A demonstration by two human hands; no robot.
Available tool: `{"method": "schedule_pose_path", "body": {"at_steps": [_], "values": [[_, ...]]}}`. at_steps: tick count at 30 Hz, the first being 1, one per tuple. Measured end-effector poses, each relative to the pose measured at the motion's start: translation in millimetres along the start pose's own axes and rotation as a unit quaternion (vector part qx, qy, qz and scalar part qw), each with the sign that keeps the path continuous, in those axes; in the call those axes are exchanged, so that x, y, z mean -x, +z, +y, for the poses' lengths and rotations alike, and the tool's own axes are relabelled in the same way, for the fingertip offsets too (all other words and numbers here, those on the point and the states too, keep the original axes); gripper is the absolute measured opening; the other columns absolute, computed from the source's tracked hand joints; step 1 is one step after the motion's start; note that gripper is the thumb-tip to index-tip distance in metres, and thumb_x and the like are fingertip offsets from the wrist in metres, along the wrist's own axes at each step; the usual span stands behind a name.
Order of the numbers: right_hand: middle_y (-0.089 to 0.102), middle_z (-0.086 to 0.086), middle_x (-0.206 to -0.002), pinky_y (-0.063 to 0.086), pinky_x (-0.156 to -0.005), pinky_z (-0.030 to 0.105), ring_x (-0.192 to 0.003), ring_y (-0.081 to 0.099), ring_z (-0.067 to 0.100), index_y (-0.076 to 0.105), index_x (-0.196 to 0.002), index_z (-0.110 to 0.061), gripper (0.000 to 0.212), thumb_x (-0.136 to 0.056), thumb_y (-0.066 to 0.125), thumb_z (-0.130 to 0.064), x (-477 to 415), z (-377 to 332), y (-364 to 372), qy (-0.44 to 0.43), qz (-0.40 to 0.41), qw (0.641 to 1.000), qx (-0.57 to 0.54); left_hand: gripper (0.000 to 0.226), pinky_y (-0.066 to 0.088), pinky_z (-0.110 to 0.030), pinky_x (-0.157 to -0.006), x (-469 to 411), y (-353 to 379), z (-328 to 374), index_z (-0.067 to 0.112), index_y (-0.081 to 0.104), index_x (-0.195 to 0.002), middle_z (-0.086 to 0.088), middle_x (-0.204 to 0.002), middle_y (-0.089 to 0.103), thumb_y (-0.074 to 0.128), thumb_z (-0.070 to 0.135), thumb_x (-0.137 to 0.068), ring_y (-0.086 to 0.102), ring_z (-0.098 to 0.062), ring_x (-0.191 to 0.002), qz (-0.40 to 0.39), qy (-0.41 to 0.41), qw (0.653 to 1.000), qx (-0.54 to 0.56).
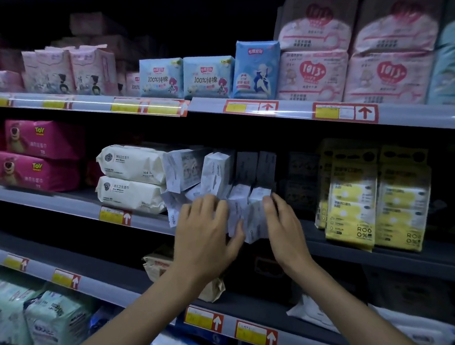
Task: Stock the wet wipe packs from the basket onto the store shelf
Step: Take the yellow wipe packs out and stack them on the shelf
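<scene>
Small white wet wipe packs [247,218] sit bunched at the front edge of the middle shelf [75,205]. My left hand [204,233] presses on their left side and my right hand [282,226] on their right side, so the packs are squeezed between both hands. More small white packs [216,171] stand tilted behind them, with dark grey packs [255,168] further back. The basket is out of view.
Two stacked cream wipe packs [132,177] lie left of the small packs. Pink Toy packs [40,156] are further left. Yellow packs [374,207] stand to the right. Upper shelf holds pink and blue pad packs [207,77]. Lower shelf has a beige pack [157,265].
</scene>
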State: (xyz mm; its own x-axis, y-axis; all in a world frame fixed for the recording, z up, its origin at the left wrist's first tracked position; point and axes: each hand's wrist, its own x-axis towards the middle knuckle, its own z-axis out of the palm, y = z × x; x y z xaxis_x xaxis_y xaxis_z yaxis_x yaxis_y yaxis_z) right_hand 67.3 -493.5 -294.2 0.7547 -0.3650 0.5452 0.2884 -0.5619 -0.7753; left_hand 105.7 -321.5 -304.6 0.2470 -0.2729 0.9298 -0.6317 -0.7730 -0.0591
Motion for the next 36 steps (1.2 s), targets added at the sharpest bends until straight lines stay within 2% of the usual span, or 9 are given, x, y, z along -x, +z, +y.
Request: {"method": "schedule_pose_path", "body": {"at_steps": [4, 9, 13, 17, 20, 23, 28, 33, 36], "values": [[0.052, -0.003, -0.150, 0.037, -0.111, 0.030, -0.138, 0.047, 0.015, 0.048, -0.151, -0.023, 0.051, -0.109, 0.033, -0.048, -23.7, -4.6, -8.7, 0.005, 0.065, 0.997, 0.036, 0.017, 0.042, -0.038, -0.074, -31.8, 11.7, 19.9, 0.014, 0.058, -0.093, -0.005, -0.097, 0.057, 0.055, 0.031, -0.093, 0.052, -0.026, -0.085, -0.010, 0.116, 0.992, 0.048], [0.052, 0.010, -0.149, 0.043, -0.108, 0.038, -0.136, 0.050, 0.027, 0.044, -0.150, -0.008, 0.043, -0.110, 0.042, -0.025, -57.2, -14.8, -10.0, 0.031, 0.070, 0.995, 0.062, 0.024, 0.040, -0.036, -0.071, -62.9, 46.5, 31.2, 0.016, 0.059, -0.094, -0.002, -0.093, 0.056, 0.046, 0.036, -0.098, 0.054, -0.023, -0.080, -0.035, 0.066, 0.997, 0.033], [0.061, 0.012, -0.089, 0.045, -0.066, 0.042, -0.079, 0.059, 0.026, 0.060, -0.097, -0.004, 0.017, -0.104, 0.056, -0.019, -75.2, -16.4, -6.2, 0.024, 0.101, 0.990, 0.092, 0.027, 0.037, -0.037, -0.068, -64.8, 68.8, 24.5, 0.015, 0.062, -0.093, -0.003, -0.086, 0.056, 0.047, 0.038, -0.097, 0.053, -0.025, -0.076, -0.010, 0.065, 0.998, 0.013], [0.042, 0.001, -0.062, 0.026, -0.046, 0.029, -0.053, 0.038, 0.013, 0.035, -0.061, -0.014, 0.043, -0.094, 0.063, -0.009, -97.4, -12.6, -1.1, 0.071, 0.141, 0.980, 0.117, 0.026, 0.036, -0.036, -0.067, -61.5, 82.3, 19.6, 0.015, 0.063, -0.092, -0.003, -0.085, 0.058, 0.052, 0.038, -0.094, 0.053, -0.024, -0.077, 0.022, 0.081, 0.996, 0.005], [0.056, 0.008, -0.069, 0.039, -0.050, 0.027, -0.064, 0.056, 0.025, 0.054, -0.065, -0.005, 0.026, -0.090, 0.061, -0.003, -113.9, -7.7, 4.0, 0.132, 0.146, 0.973, 0.123, 0.025, 0.035, -0.037, -0.065, -61.4, 90.0, 18.7, 0.016, 0.062, -0.087, -0.004, -0.082, 0.057, 0.053, 0.038, -0.093, 0.052, -0.025, -0.074, 0.047, 0.080, 0.996, -0.004], [0.068, 0.018, -0.098, 0.054, -0.073, 0.036, -0.092, 0.066, 0.036, 0.068, -0.102, 0.002, 0.016, -0.096, 0.059, -0.009, -128.7, -0.5, 6.3, 0.169, 0.117, 0.974, 0.095, 0.025, 0.035, -0.036, -0.063, -61.2, 93.8, 17.8, 0.016, 0.062, -0.086, -0.003, -0.080, 0.055, 0.053, 0.038, -0.092, 0.052, -0.025, -0.072, 0.064, 0.085, 0.994, 0.001], [0.062, 0.017, -0.119, 0.040, -0.072, 0.032, -0.099, 0.061, 0.035, 0.057, -0.134, -0.011, 0.031, -0.106, 0.049, -0.020, -138.2, 2.3, 10.0, 0.111, 0.062, 0.985, 0.116, 0.025, 0.035, -0.035, -0.063, -61.2, 94.8, 16.4, 0.015, 0.062, -0.086, -0.003, -0.081, 0.055, 0.051, 0.038, -0.090, 0.052, -0.024, -0.071, 0.075, 0.088, 0.993, 0.008], [0.057, 0.013, -0.105, 0.032, -0.053, 0.031, -0.072, 0.050, 0.023, 0.057, -0.106, -0.022, 0.014, -0.102, 0.045, -0.014, -136.0, 7.3, 2.8, 0.130, 0.032, 0.985, 0.112, 0.026, 0.034, -0.035, -0.063, -59.9, 96.3, 15.9, 0.015, 0.060, -0.083, -0.003, -0.080, 0.054, 0.051, 0.038, -0.091, 0.051, -0.024, -0.071, 0.083, 0.092, 0.992, 0.018], [0.056, 0.014, -0.104, 0.042, -0.064, 0.034, -0.075, 0.051, 0.022, 0.050, -0.086, -0.019, 0.020, -0.105, 0.046, -0.017, -139.1, 5.9, 0.5, 0.141, 0.007, 0.985, 0.101, 0.025, 0.035, -0.035, -0.063, -58.9, 97.4, 16.3, 0.015, 0.060, -0.082, -0.003, -0.079, 0.054, 0.051, 0.037, -0.091, 0.050, -0.024, -0.071, 0.090, 0.086, 0.992, 0.021]]}}
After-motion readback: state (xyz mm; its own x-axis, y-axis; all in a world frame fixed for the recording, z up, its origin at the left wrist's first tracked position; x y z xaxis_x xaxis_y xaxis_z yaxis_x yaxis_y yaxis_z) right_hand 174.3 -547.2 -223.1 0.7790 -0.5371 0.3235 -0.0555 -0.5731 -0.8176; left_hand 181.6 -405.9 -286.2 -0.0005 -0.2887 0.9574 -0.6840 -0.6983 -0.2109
